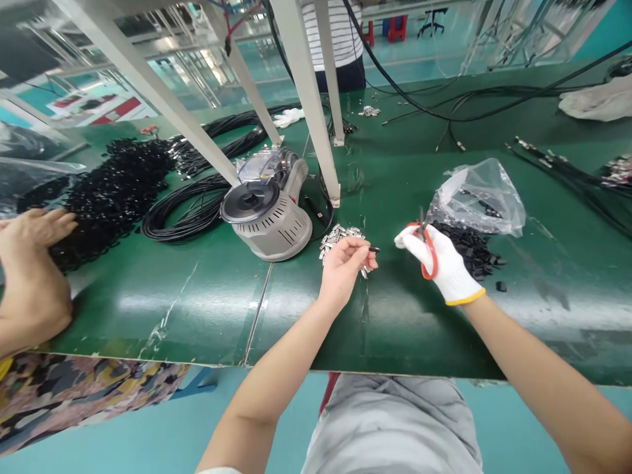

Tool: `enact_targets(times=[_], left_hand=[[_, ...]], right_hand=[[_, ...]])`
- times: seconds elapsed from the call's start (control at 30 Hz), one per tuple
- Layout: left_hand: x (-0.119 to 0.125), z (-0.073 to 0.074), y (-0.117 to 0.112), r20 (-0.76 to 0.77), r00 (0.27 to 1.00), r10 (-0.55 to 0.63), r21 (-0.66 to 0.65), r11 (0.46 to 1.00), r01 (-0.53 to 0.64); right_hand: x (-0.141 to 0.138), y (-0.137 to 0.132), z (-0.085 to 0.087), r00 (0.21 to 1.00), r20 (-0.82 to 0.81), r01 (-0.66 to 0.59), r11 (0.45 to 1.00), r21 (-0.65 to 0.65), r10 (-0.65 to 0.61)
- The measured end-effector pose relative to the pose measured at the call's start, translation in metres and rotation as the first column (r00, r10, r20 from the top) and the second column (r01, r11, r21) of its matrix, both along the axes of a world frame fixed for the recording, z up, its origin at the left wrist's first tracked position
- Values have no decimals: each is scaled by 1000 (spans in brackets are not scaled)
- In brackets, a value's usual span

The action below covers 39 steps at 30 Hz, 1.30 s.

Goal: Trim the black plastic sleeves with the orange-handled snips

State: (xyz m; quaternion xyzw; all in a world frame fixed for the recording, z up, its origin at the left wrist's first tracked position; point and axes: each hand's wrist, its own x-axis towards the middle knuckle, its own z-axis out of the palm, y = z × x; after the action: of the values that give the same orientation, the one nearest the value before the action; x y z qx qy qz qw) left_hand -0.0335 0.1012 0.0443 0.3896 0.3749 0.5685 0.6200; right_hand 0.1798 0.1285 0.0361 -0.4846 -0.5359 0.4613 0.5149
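Note:
My bare left hand point(345, 263) hovers over a small heap of silver metal clips point(340, 237) on the green table and pinches a small black piece point(374, 249) between its fingertips. My right hand point(442, 263), in a white glove with a yellow cuff, is closed round red-handled scissors point(428, 253). Right behind that hand lies a pile of small black parts point(471, 247), spilling from a clear plastic bag point(481, 194).
A grey tape dispenser machine point(266, 210) stands left of the clips, under slanted white frame legs point(306, 99). Black cable coils point(182, 207) and a heap of black parts point(108, 191) lie at left, where another person's hands point(29, 263) work. More cables point(567, 164) run at right.

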Motion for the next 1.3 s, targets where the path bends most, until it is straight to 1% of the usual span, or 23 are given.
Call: enact_targets(times=[0.07,0.1,0.13,0.17,0.2,0.23,0.27,0.33,0.47,0.6,0.67,0.8,0.9,1.0,1.1,1.2,1.3], left_hand=[[1,2,-2,-40,999,10,36,999,-9],[2,3,-2,-69,997,20,55,998,-17],[2,3,-2,-96,995,28,69,997,-21],[3,3,-2,-116,993,32,77,997,-23],[4,3,-3,-129,991,32,80,997,-22],[5,3,-3,-137,990,27,79,997,-16],[6,3,-3,-142,990,16,74,997,-5],[8,3,-5,-150,989,-6,60,998,15],[12,1,-7,-170,985,-27,27,999,32],[17,-4,-7,-178,984,-31,-18,999,28],[19,-7,-7,-162,987,-21,-35,999,15],[23,-9,-9,-131,991,19,-51,998,-26],[24,-7,-9,-133,990,38,-64,997,-47],[23,-6,-9,-108,994,18,-102,994,-29],[22,-7,-7,-39,999,-26,-124,992,21],[21,-9,-5,0,999,-41,-122,992,41],[21,-10,-6,-19,999,-40,-110,993,38]], right_hand=[[8,-11,17,985,148,-90,996,-26,93],[8,-16,23,948,283,-143,989,-21,143],[8,-20,28,842,516,-200,980,25,159],[7,-22,30,723,676,-241,969,58,140],[5,-24,29,596,796,-282,956,84,106],[4,-25,27,489,870,-309,945,103,65],[4,-26,24,427,903,-320,941,113,37],[4,-27,17,367,930,-330,937,115,15],[8,-31,7,327,945,-344,935,91,28],[10,-34,7,299,954,-327,938,115,-13],[9,-35,8,304,952,-333,934,128,-22],[9,-36,9,337,942,-342,933,114,9],[9,-37,7,329,944,-333,939,88,29],[8,-38,6,316,947,-308,950,46,56],[6,-38,6,310,948,-269,963,14,72],[4,-37,6,312,948,-259,966,20,64],[4,-35,6,332,941,-263,964,29,62]])
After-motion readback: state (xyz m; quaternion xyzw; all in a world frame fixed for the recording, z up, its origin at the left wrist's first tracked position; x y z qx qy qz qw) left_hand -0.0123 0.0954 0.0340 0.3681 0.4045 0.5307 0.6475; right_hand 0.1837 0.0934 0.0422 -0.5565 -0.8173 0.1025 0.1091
